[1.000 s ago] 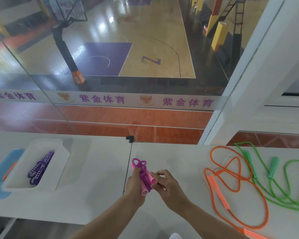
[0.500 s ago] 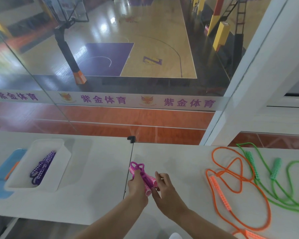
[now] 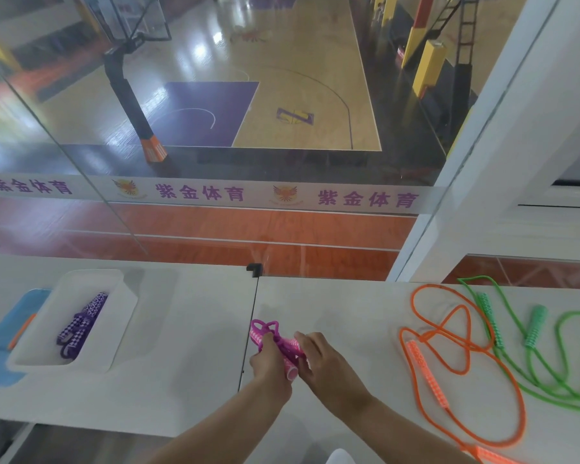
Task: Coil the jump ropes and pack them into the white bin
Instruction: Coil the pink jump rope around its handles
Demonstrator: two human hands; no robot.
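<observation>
Low centre of frame: we see both hands on the pink jump rope [image 3: 283, 348], held just above the white table [image 3: 181, 356]. Left hand [image 3: 269, 365] has its fingers curled round the bundled handles and cord. Right hand [image 3: 325, 361] closes in from the right, fingers bent against the handles' far side; we take it as gripping the bundle too, though its fingertips are partly hidden. Small loops of magenta cord stick up past the left hand's knuckles.

Lower left of frame: white bin [image 3: 121, 306] sits on the table, with a coiled purple jump rope [image 3: 81, 324] lying inside it. Just left of the bin, touching or tucked under it (we cannot tell which), a blue tray [image 3: 0, 349] with something orange in it.

Lower right of frame: orange jump rope [image 3: 449, 373] sprawls uncoiled on the table in wide loops, one handle lying along its left side. Green jump rope [image 3: 533, 329] lies loose beside it, further right, cords of the two crossing.

Upper frame: a glass pane looks down on a basketball court [image 3: 282, 95].
</observation>
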